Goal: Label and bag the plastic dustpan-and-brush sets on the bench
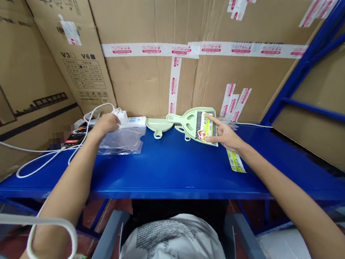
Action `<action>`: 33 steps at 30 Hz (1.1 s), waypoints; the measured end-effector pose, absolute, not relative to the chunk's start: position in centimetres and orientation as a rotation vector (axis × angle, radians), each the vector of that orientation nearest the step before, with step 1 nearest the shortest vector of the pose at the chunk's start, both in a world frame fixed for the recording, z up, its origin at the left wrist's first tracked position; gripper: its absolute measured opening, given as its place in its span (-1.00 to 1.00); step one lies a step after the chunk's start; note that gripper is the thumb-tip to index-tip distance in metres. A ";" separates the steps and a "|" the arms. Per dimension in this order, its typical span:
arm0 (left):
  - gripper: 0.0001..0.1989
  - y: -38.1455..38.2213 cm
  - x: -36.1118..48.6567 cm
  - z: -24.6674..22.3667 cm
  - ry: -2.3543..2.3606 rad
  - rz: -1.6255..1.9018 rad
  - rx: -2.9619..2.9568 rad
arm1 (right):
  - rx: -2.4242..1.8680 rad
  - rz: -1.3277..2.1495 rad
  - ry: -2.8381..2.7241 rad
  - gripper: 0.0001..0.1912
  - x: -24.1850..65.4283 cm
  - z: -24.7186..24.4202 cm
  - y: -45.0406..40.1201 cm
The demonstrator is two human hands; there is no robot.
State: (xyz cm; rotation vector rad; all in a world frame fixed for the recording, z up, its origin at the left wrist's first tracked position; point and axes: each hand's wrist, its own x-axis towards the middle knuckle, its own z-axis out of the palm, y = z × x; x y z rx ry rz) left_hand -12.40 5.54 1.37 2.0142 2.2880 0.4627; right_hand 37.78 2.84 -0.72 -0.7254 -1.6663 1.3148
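My right hand grips a pale green dustpan by its wide end, thumb and fingers over a printed label. A dark-bristled brush nests in that dustpan. At the back left, my left hand is closed, its fingers curled beside a white plug-like block; what it holds, if anything, is hidden. Below that hand lies a clear plastic bag. Between the hands a second pale green piece with a looped tab rests against the cardboard. Another looped green piece shows partly behind the held dustpan.
A yellow-green printed card lies under my right wrist on the blue table. White cables and a phone-like dark object are at left. Cardboard walls close the back and sides; a blue metal frame stands right.
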 end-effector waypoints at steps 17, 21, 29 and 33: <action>-0.73 -0.7 -0.4 1.4 0.882 0.652 2.336 | -0.665 1.300 -1.739 0.39 38.1 0.2 2.1; -0.70 -0.6 0.1 1.0 0.793 0.885 2.449 | -0.736 1.412 -1.839 0.34 38.1 -0.2 2.0; -0.76 -0.7 0.5 0.2 0.682 0.951 2.521 | -0.775 1.556 -1.978 0.25 38.6 0.5 1.4; -0.82 -1.7 2.4 -0.7 0.645 0.891 2.557 | -0.762 1.567 -1.935 0.24 38.3 0.8 1.2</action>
